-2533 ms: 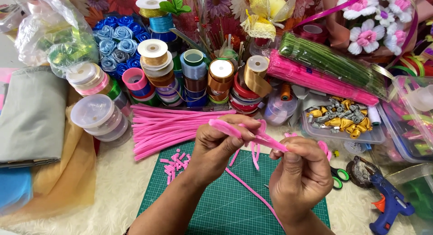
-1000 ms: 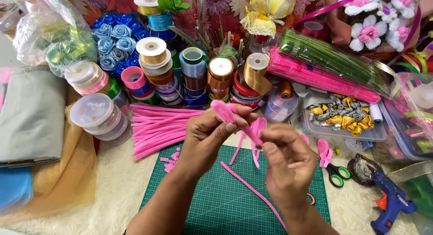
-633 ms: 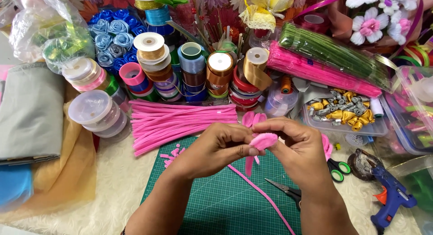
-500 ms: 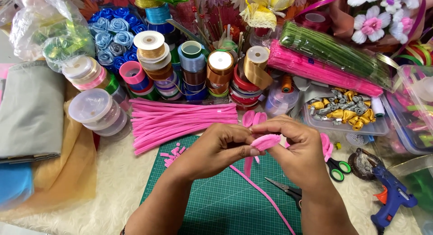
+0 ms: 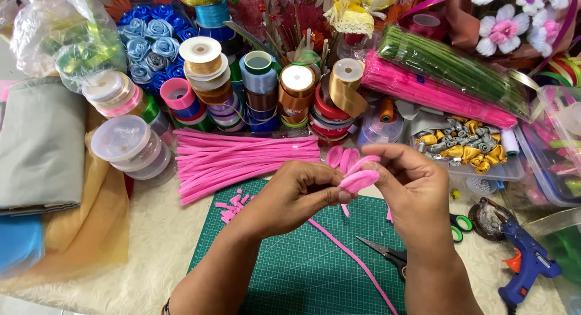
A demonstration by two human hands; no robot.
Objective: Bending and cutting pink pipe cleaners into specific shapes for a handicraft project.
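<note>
Both hands meet over a green cutting mat [image 5: 290, 266]. My left hand [image 5: 296, 197] and my right hand [image 5: 411, 185] pinch a small pink flower [image 5: 354, 170] made of looped pink pipe cleaner petals. Its stem, a long pink pipe cleaner [image 5: 354, 257], trails down across the mat. A pile of straight pink pipe cleaners [image 5: 242, 160] lies just behind the hands. Short pink offcuts [image 5: 233, 205] are scattered at the mat's top left corner.
Black-handled scissors [image 5: 393, 254] lie on the mat by my right wrist. A blue glue gun [image 5: 526, 254] rests at the right. Ribbon spools [image 5: 260, 91], bagged green and pink pipe cleaners [image 5: 436, 79], lidded tubs [image 5: 130, 145], folded fabric [image 5: 39, 145] and a tray of small gold pieces [image 5: 466, 145] crowd the back.
The hands came together from apart, and the pink petals were gathered into a tight flower shape. The scissors came into view on the mat.
</note>
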